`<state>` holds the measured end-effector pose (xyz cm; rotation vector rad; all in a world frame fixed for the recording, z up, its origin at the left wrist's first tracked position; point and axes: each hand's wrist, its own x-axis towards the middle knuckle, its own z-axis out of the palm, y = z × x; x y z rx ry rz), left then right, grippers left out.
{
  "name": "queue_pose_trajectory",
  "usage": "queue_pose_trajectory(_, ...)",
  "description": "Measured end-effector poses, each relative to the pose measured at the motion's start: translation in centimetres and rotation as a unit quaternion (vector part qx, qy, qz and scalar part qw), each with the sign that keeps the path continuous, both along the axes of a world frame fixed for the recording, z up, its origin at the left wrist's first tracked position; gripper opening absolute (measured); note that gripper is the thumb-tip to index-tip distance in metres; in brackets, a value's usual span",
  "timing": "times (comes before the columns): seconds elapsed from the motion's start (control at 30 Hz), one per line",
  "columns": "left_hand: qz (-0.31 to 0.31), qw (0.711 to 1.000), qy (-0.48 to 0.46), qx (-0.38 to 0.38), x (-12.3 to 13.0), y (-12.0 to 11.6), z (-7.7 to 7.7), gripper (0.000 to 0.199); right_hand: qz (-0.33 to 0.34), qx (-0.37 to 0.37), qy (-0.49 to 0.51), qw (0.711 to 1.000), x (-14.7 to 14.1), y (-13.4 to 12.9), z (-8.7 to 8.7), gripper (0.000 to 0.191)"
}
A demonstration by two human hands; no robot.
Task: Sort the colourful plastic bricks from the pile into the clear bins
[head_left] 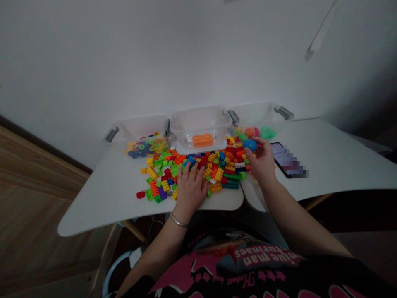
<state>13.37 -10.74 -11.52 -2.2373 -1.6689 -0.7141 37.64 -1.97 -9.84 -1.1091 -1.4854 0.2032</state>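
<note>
Right hand (263,162), at 2 to 3 o'clock from the centre of the brick heap, is closed on a blue ball (249,145), gripped between thumb and fingers at the heap's edge. Left hand (190,191), at 7 o'clock, is open, palm down, fingers spread over the near bricks; whether any brick is pinched beneath it cannot be told.

Remaining items, by descending size. Two white tabletops, the left tabletop (93,211) and the right tabletop (335,153), lie side by side against the wall. The brick heap (218,165), of mixed colours, is spread loose over the left tabletop. Three clear bins stand behind it: the left bin (139,126) at 10 o'clock, holding blue and yellow pieces that look like wheels, though dim light limits certainty; the middle bin (201,120) at 12; the right bin (256,111) at 1, with yellow, orange, pink and green pieces showing through its wall. A phone (283,159) lies face up at 3 o'clock, its screen partly pixelated. An orange brick (202,140) sits in the middle bin. A silver bangle (179,220) encircles the left wrist. A red brick (140,194) lies at 8 o'clock, outlying the heap.
</note>
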Motion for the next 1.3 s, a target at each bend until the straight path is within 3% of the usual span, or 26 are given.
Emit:
queue_pose_trajectory(0.2, 0.004, 1.000, -0.010, 0.012, 0.0, 0.1, -0.2, 0.045, -0.127, 0.040, -0.048, 0.990, 4.7, 5.0, 6.7, 0.044)
queue_pose_trajectory(0.3, -0.015, 1.000, -0.010, 0.015, -0.4, -0.2, 0.1, 0.049, -0.159, 0.035, -0.077, 0.984, 6.6, 7.8, 8.4, 0.043)
queue_pose_trajectory(0.43, -0.203, 0.977, 0.059, 0.012, -0.8, -1.0, 0.7, 0.067, -0.195, -0.027, -0.125, 0.972, 8.2, 10.9, 8.1, 0.041)
queue_pose_trajectory(0.5, -0.255, 0.962, 0.097, -0.006, -0.7, -1.2, 0.9, 0.062, -0.214, -0.073, -0.158, 0.961, 8.5, 11.9, 7.6, 0.040)
queue_pose_trajectory(0.73, -0.195, 0.977, 0.087, -0.005, 0.2, -0.9, 0.5, 0.040, -0.237, -0.188, -0.210, 0.930, 8.8, 14.0, 7.1, 0.040)
queue_pose_trajectory(0.93, -0.124, 0.991, 0.056, 0.015, 0.2, -0.6, 0.0, 0.046, -0.231, -0.294, -0.245, 0.894, 8.7, 15.0, 6.6, 0.038)
queue_pose_trajectory(1.17, -0.107, 0.993, 0.058, 0.005, 0.2, -0.7, 0.0, 0.053, -0.215, -0.269, -0.223, 0.912, 8.8, 14.5, 6.4, 0.039)
queue_pose_trajectory(1.3, -0.090, 0.994, 0.054, 0.005, 0.2, -0.8, -0.1, 0.060, -0.187, -0.176, -0.185, 0.949, 7.7, 12.8, 7.0, 0.039)
